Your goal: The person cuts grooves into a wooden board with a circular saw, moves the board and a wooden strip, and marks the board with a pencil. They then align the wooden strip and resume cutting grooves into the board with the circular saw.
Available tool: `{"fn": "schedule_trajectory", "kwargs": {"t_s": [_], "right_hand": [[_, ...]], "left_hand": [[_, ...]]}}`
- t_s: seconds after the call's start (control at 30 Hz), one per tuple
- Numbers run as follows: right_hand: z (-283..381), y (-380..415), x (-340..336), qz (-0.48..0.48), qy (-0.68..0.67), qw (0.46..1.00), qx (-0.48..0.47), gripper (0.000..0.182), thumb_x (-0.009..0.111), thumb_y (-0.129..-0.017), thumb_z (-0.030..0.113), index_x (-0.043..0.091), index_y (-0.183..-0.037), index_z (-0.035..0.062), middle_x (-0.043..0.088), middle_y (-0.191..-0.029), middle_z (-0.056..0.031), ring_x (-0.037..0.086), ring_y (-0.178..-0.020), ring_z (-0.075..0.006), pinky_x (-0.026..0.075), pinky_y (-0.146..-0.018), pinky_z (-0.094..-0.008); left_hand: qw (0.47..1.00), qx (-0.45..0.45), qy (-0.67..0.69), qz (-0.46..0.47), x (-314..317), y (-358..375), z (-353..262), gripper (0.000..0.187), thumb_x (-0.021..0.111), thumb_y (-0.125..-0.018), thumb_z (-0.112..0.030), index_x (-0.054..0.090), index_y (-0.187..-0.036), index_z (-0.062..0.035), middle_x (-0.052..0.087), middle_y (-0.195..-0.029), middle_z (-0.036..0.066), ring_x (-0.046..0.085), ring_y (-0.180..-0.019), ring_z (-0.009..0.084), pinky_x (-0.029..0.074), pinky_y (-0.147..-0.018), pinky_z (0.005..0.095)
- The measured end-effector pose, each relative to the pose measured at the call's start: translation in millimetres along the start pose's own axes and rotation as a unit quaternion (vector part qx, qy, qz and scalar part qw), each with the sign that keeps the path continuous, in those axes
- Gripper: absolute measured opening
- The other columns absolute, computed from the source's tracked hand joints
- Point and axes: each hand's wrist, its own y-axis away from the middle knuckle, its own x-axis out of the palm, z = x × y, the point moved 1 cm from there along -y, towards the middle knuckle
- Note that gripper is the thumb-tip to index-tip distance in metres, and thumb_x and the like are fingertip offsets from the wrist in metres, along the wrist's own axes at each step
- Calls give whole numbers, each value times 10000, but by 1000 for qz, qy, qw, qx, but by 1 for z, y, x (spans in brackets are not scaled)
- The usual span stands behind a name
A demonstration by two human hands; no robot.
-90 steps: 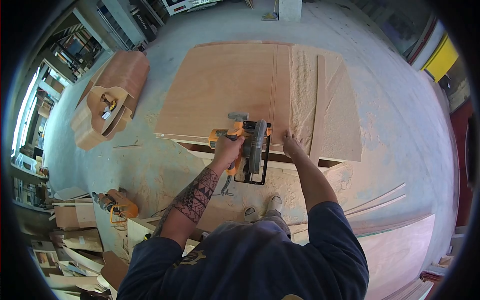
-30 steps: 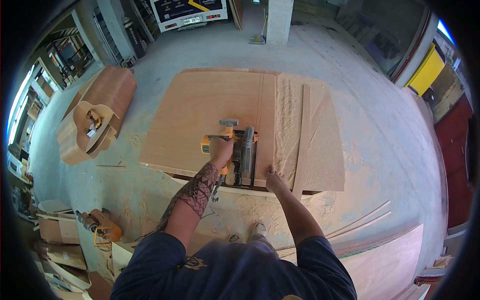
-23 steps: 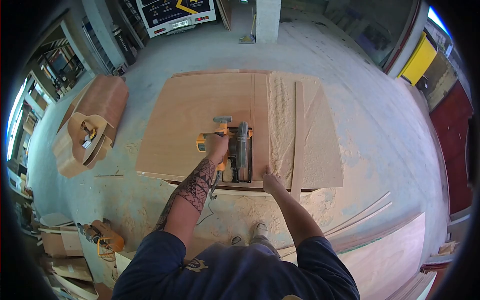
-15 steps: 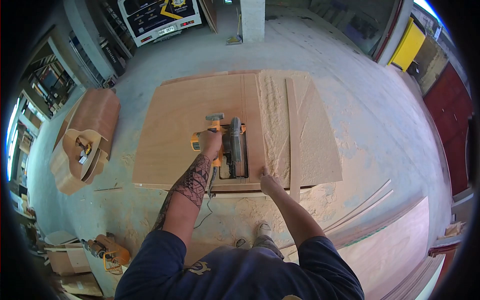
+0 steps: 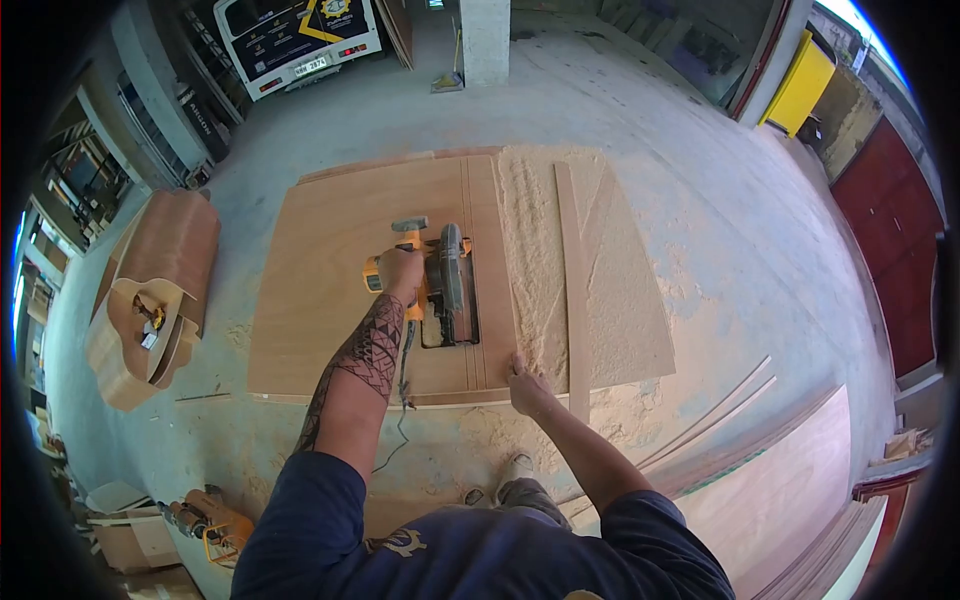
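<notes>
My left hand (image 5: 403, 272) is closed around the handle of a yellow and grey circular saw (image 5: 451, 285). The saw's base rests flat on a brown plywood sheet (image 5: 320, 300), beside long lines running along the sheet's right side. A dark power cord (image 5: 404, 395) trails from the saw over the near edge. At the sheet's near right corner, my right hand (image 5: 530, 388) is closed on the edge; its lower fingers are hidden. Right of that hand lies a long narrow wooden strip (image 5: 572, 270) on a board (image 5: 630, 300) covered with sawdust.
A curved plywood piece (image 5: 165, 260) stands on the floor at left. Another yellow power tool (image 5: 212, 525) lies at lower left. Stacked panels (image 5: 770, 490) and thin strips (image 5: 715, 415) are at lower right. A van (image 5: 300, 40) and a pillar (image 5: 485, 40) stand beyond.
The circular saw, with my left hand on it, has slid forward along the sheet, away from the near edge. My right hand stays at the near corner. The whole view has shifted slightly.
</notes>
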Motion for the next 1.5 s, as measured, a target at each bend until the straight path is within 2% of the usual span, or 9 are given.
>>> {"fn": "schedule_trajectory", "kwargs": {"t_s": [0.07,0.17,0.6,0.87,0.93,1.0,1.1,1.3,1.5], "right_hand": [[0,6,2,-67,95,993,-32,512,414,-1065,189,487,-1515,-44,236,-1701,-260,351,-1522,-438,277,-1225,-640],[-2,7,0,-59,105,991,-57,524,464,-1031,181,506,-1504,-41,248,-1696,-251,223,-1576,-437,214,-1244,-658],[-19,11,-16,-24,108,984,-136,674,532,-903,79,399,-1549,-54,234,-1682,-288,217,-1582,-446,217,-1240,-669],[13,-42,-103,121,70,990,3,482,584,-958,263,642,-1343,-21,516,-1556,-167,381,-1501,-436,166,-1250,-676],[10,-75,-109,87,-7,995,39,513,616,-965,355,638,-1300,-33,544,-1517,-190,462,-1437,-433,179,-1245,-670],[10,-109,-106,-155,-130,978,49,585,589,-993,386,560,-1400,-33,482,-1553,-253,399,-1486,-431,174,-1247,-659],[9,-171,-74,-274,-33,955,110,716,538,-1020,412,342,-1587,21,387,-1623,-253,290,-1546,-435,165,-1272,-598],[20,-175,-53,-338,-60,933,103,725,479,-1048,366,270,-1603,-51,302,-1675,-235,206,-1587,-392,103,-1292,-572],[23,-174,-58,-332,-54,936,106,720,468,-1046,346,258,-1607,-54,298,-1673,-244,198,-1593,-376,80,-1293,-575]], "left_hand": [[1000,10,11,-2,11,-26,11,241,700,-860,-185,619,-727,-1,585,-595,70,566,-437,216,433,-425,369],[1000,15,4,2,12,-42,1,238,687,-850,-184,649,-739,23,634,-627,105,611,-472,233,456,-448,389],[999,-4,35,10,37,-117,-26,253,684,-865,-166,636,-690,10,636,-605,106,614,-452,226,466,-423,373],[997,2,63,33,49,-154,-30,232,713,-877,-155,602,-707,-42,558,-575,33,518,-404,173,396,-394,334],[998,-4,55,33,49,-149,-42,227,714,-872,-155,603,-713,-36,561,-578,38,521,-403,178,402,-396,336],[999,4,40,29,45,-143,-51,218,715,-863,-154,602,-725,-29,567,-583,46,524,-400,185,411,-399,339],[999,-6,35,18,52,-156,-52,218,711,-866,-159,601,-734,-25,567,-587,52,527,-405,191,411,-403,343],[1000,-13,-9,15,65,-196,-49,249,682,-883,-193,672,-770,28,656,-626,116,650,-492,235,487,-458,379],[999,-14,32,37,76,-223,-67,212,696,-891,-172,595,-764,-36,561,-594,44,533,-419,190,417,-412,338]]}}
